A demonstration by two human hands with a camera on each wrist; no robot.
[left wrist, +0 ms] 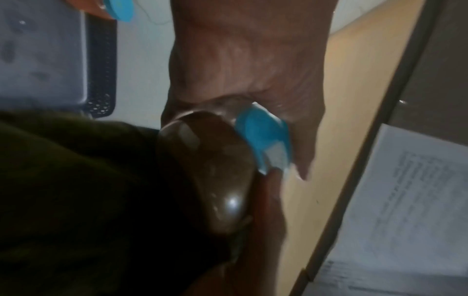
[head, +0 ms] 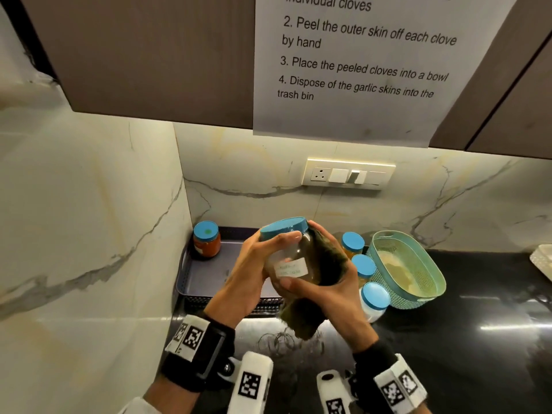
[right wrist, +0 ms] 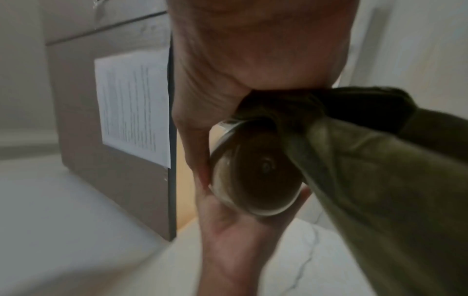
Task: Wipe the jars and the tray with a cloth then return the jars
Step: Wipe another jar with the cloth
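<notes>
At the centre of the head view my left hand [head: 248, 270] grips a labelled jar [head: 291, 264] by its blue lid [head: 283, 227], held up above the counter [head: 478, 324], and my right hand [head: 331, 294] presses a dark green cloth [head: 322, 258] round its side and base. Behind, the grey tray [head: 206, 276] carries one red-filled jar [head: 206, 240] at its upper left corner; three more blue-lidded jars [head: 363, 265] stand just right of my hands, beside a green basket [head: 407, 268]

jar lid [head: 283, 227] – blue | cloth [head: 325, 258] – dark olive | tray [head: 203, 273] – grey | basket [head: 385, 282] – teal
</notes>
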